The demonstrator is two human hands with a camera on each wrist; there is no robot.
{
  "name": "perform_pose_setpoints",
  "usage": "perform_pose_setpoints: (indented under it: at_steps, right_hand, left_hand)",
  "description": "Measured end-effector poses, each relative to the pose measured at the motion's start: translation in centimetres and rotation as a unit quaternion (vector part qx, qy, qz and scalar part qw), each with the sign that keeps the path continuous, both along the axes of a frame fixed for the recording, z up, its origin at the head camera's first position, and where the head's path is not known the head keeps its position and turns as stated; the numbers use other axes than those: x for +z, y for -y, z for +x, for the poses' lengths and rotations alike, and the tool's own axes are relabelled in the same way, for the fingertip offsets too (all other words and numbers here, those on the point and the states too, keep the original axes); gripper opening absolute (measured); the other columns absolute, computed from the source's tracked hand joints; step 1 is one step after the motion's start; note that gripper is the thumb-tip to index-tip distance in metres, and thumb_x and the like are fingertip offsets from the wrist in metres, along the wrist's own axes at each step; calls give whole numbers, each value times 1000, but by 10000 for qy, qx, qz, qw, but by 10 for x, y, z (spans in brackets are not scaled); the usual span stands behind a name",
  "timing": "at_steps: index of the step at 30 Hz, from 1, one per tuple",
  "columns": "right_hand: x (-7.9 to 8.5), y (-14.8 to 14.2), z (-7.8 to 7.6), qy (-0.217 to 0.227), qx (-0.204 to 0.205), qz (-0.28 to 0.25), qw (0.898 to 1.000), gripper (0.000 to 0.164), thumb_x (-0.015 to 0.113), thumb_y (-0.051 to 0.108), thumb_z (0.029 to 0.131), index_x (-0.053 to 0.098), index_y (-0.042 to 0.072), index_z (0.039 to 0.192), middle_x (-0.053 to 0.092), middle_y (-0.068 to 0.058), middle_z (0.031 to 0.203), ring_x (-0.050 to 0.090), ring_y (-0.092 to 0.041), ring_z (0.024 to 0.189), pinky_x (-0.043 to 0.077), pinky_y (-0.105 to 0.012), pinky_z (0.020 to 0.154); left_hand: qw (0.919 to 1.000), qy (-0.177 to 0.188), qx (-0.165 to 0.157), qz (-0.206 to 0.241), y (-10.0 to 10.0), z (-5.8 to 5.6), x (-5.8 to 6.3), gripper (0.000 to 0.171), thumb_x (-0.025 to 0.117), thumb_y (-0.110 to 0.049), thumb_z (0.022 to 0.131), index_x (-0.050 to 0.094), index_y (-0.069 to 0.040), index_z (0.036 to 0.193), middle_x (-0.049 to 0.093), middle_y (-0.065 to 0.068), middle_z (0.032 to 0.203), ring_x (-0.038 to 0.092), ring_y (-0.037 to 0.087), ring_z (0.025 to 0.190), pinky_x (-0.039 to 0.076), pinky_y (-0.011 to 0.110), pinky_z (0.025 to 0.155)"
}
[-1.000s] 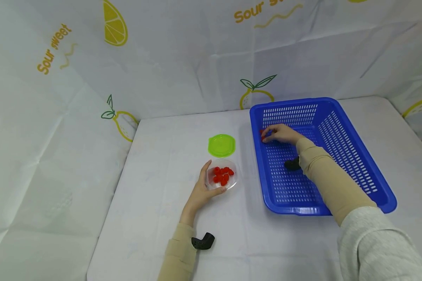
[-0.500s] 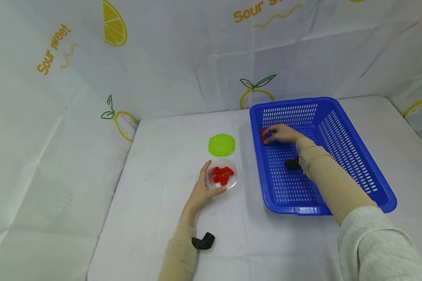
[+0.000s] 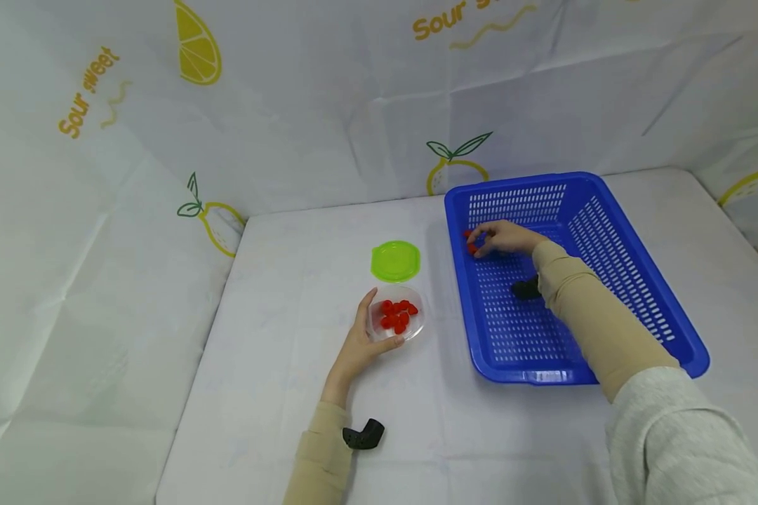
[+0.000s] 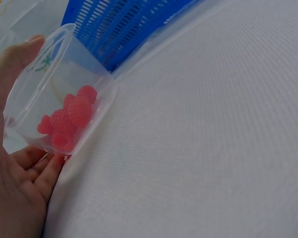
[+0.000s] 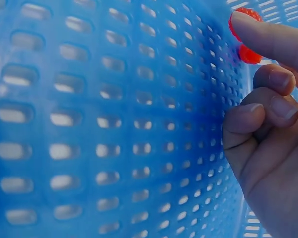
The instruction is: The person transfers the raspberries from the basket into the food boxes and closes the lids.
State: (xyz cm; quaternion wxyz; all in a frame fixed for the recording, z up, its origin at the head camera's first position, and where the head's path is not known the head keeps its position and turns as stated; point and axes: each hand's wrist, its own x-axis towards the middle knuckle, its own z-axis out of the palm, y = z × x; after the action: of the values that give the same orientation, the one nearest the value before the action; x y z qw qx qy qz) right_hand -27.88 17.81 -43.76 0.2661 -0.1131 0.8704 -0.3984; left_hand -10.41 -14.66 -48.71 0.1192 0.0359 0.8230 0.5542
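Observation:
My left hand (image 3: 356,348) grips a round clear plastic container (image 4: 84,59), thumb on one side and fingers on the other. Several red raspberries (image 3: 396,319) lie in it. At the left wall inside the blue basket (image 3: 488,375), my right hand (image 3: 504,237) has its thumb and a finger at a raspberry (image 3: 471,249). Another raspberry (image 3: 467,233) sits just beyond. In the right wrist view the thumb (image 5: 268,37) partly covers the red fruit, and the other fingers are curled. The fingertip contact is partly hidden.
A bright green lid (image 3: 395,261) lies flat on the white-covered table, just behind the container. The basket has raised slotted walls. Black devices are strapped at the left wrist (image 3: 363,435) and right wrist (image 3: 526,288). A lemon-printed cloth (image 3: 328,105) hangs behind.
Both hands stay almost in place. The raspberry at the right fingertips has shifted very slightly. The head view has moved a little, so everything appears slightly further left.

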Motion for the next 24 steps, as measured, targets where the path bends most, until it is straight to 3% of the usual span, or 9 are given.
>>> perform_pose_setpoints:
  at_steps: [3, 9, 16, 19, 24]
  right_hand:
    - [-5, -4, -5, 73, 26, -103, 9999, 40, 68, 16, 83, 57, 4, 120, 42, 0, 71, 39, -16, 64, 37, -30, 59]
    - [4, -5, -3, 166, 25, -501, 9986, 39, 66, 10, 84, 55, 2, 120, 38, 1, 68, 36, -14, 62, 35, -29, 59]
    - [17, -1, -1, 76, -41, -1048, 9945, 30, 63, 5, 84, 55, 3, 114, 35, 3, 68, 35, -12, 62, 34, -30, 59]
    - [25, 3, 0, 38, -73, -1208, 9926, 27, 62, 3, 84, 55, 3, 111, 34, 3, 68, 35, -12, 63, 35, -31, 59]
    - [37, 6, 2, 2, -20, -1399, 9902, 25, 61, 2, 85, 55, 2, 109, 33, 4, 66, 40, -13, 65, 37, -30, 60]
  left_hand:
    - [10000, -40, 21, -5, 1, -1, -7, 93, 77, -33, 74, 15, -47, 143, 26, -2, 153, 19, 24, 144, 20, 59, 113]
    - [9999, -104, 30, 22, 2, 0, -5, 94, 79, -37, 72, 16, -50, 141, 29, -1, 151, 21, 25, 143, 19, 59, 113]
    - [9999, 94, 29, 28, 3, 0, -3, 95, 78, -32, 73, 15, -50, 142, 28, -1, 152, 19, 24, 144, 19, 57, 114]
    - [9999, 133, -24, 11, 1, 1, 3, 95, 77, -27, 76, 14, -44, 145, 26, 2, 153, 18, 26, 144, 18, 58, 114]
    - [9998, 131, -111, 34, -3, 8, 27, 93, 74, -23, 78, 14, -31, 148, 25, 9, 153, 19, 30, 144, 19, 59, 113]
